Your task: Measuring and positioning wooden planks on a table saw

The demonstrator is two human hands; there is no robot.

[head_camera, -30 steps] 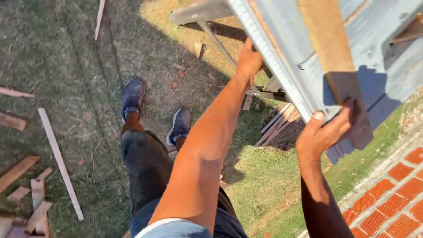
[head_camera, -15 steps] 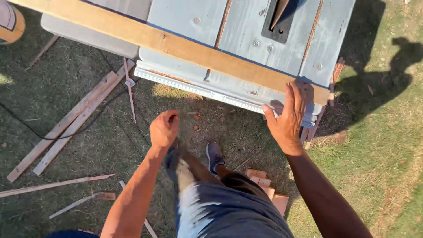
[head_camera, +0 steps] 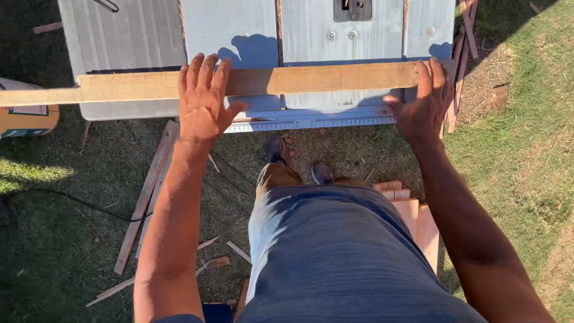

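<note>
Long wooden board [head_camera: 311, 78] lies across grey table-saw worktop [head_camera: 239, 30], running 9 to 3 o'clock. Left hand [head_camera: 203, 98] flat on it, fingers spread, released. Right hand [head_camera: 426, 98] fingers grasping board's 3 o'clock end. Board seems stiff, light; best held near both ends.

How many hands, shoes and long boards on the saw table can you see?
Hands: 2, the left hand and the right hand, both on the board
Shoes: 2, one shoe and the other shoe
Long board on the saw table: 1
Total: 5
</note>
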